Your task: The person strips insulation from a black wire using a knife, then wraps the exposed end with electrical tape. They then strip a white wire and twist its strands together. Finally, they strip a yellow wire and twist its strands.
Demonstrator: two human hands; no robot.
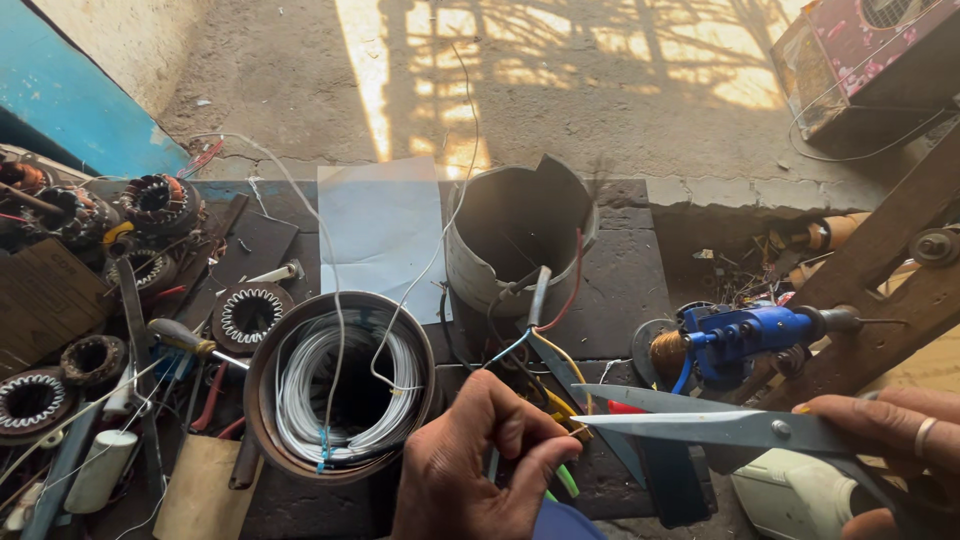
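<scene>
Left hand (478,455) pinched shut on a bundle of thin coloured wires (560,405), fingertips together just ahead of the scissors (700,420). Right hand (890,435) clamped around the scissor handles, blades parted, tips pointing at the pinch. Wires rise toward the cut grey canister (515,240); a coil of white wire (345,385) sits in a round rusty ring (265,420) beside the left hand. My judgement: I'd keep the strands taut and separate, seat only the intended one deep between the blades, fingertips clear.

Cluttered workbench (620,290): wire coil (345,385), stators (248,315)
</scene>
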